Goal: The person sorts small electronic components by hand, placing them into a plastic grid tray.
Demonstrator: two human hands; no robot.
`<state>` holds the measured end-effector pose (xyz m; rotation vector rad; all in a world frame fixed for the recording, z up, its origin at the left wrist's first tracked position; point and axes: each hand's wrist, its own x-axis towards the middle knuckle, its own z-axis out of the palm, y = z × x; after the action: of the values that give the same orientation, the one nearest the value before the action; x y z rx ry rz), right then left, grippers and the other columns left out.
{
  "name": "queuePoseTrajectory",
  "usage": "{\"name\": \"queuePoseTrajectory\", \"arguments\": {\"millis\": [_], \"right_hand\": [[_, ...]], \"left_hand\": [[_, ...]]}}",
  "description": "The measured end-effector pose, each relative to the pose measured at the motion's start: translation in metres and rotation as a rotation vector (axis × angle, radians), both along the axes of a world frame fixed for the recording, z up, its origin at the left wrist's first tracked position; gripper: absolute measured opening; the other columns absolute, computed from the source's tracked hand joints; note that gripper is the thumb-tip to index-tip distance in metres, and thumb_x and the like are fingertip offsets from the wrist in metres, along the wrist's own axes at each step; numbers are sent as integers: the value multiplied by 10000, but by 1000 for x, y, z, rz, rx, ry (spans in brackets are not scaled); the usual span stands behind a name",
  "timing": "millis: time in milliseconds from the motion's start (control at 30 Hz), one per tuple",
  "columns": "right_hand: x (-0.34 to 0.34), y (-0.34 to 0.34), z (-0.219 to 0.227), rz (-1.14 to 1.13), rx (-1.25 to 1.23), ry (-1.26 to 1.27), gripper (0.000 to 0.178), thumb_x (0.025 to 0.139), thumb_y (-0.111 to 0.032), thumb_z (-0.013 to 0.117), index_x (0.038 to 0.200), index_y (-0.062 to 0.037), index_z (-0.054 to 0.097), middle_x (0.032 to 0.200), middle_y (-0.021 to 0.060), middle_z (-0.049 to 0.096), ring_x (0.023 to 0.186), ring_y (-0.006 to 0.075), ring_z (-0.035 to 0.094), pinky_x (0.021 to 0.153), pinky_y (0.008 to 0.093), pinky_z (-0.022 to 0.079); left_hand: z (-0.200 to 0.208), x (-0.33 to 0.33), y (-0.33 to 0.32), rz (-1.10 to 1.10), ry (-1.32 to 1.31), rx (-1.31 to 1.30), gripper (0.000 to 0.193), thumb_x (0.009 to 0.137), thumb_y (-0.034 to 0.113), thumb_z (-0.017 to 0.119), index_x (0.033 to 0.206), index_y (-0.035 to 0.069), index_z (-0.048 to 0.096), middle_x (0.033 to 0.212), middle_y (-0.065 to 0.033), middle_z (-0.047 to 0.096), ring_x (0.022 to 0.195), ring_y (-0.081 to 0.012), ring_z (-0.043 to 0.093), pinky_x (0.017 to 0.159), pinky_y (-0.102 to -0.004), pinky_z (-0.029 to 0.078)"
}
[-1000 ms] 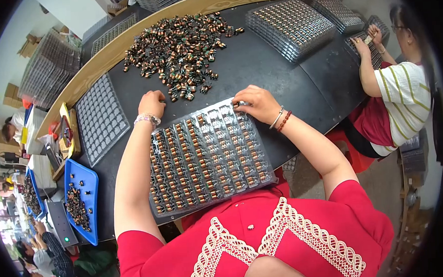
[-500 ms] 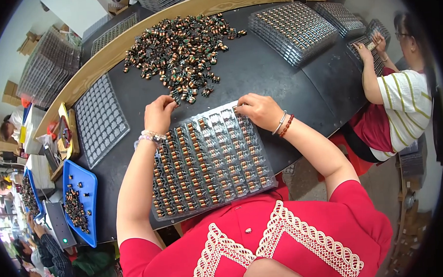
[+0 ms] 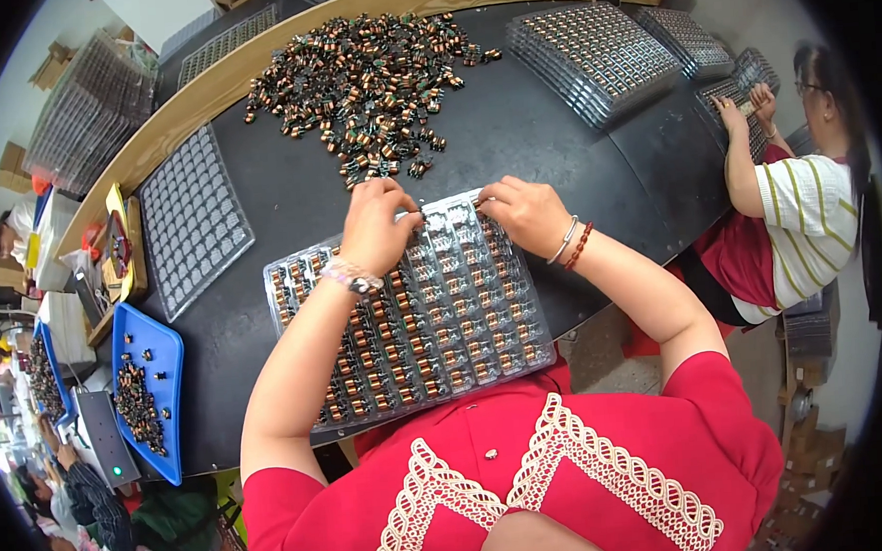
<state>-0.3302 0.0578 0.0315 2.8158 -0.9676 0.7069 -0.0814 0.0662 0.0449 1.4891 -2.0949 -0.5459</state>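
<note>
Tray (image 3: 442,221) of copper-wound parts (image 3: 384,330): found flat on the desk (image 3: 545,160), nearer than the loose heap (image 3: 366,75). Saw left hand (image 3: 378,224) bent over the far rows, fingers (image 3: 405,204) drawn narrow; saw right hand (image 3: 528,216) at the far right corner, fingers likewise narrow. Could not tell whether holding parts in either.

The left hand (image 3: 379,225) and right hand (image 3: 530,216) sit near each other, fingers (image 3: 498,195) curled, 2 bare forearms (image 3: 633,287) angled forward.
</note>
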Motion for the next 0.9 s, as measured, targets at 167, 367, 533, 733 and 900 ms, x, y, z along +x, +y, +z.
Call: {"name": "queuePoseTrajectory", "arguments": {"millis": [167, 367, 533, 733, 900], "right_hand": [[10, -15, 5, -12, 63, -229, 56, 786, -96, 639, 838, -74, 645, 957, 28, 640, 816, 202, 627, 660, 314, 522], [32, -68, -8, -193, 253, -345, 171, 826, -134, 643, 994, -101, 643, 1050, 70, 614, 802, 234, 647, 740, 339, 520], [54, -95, -11, -371, 373, -34, 292, 814, -225, 660, 1090, -135, 622, 1056, 81, 626, 970, 280, 613, 846, 389, 491], [63, -106, -20, -347, 384, -8, 242, 829, -210, 642, 1054, -121, 625, 920, 96, 646, 917, 288, 624, 793, 410, 496], [49, -77, -13, -227, 388, -215, 177, 848, -175, 614, 1007, -103, 649, 923, 101, 641, 886, 286, 625, 772, 398, 496]], "left_hand": [[2, -20, -8, 28, -129, 22, 118, 686, 152, 740, 711, 46, 695, 1040, -96, 595, 1060, -295, 495, 947, -362, 404], [-1, -30, -17, 142, -287, 163, 46, 673, 123, 703, 682, 82, 686, 962, -87, 629, 1033, -292, 517, 863, -395, 447], [-18, 0, -24, 280, 6, -17, 120, 720, 129, 685, 827, 84, 654, 956, -102, 625, 982, -301, 553, 837, -404, 458], [-35, 40, -48, 498, -70, 88, 216, 775, 126, 673, 974, 91, 597, 940, -94, 632, 919, -307, 588, 813, -421, 473], [-38, 44, -50, 382, -392, -96, 197, 749, 103, 673, 917, 77, 573, 902, -98, 630, 904, -298, 595, 771, -430, 477]]}}
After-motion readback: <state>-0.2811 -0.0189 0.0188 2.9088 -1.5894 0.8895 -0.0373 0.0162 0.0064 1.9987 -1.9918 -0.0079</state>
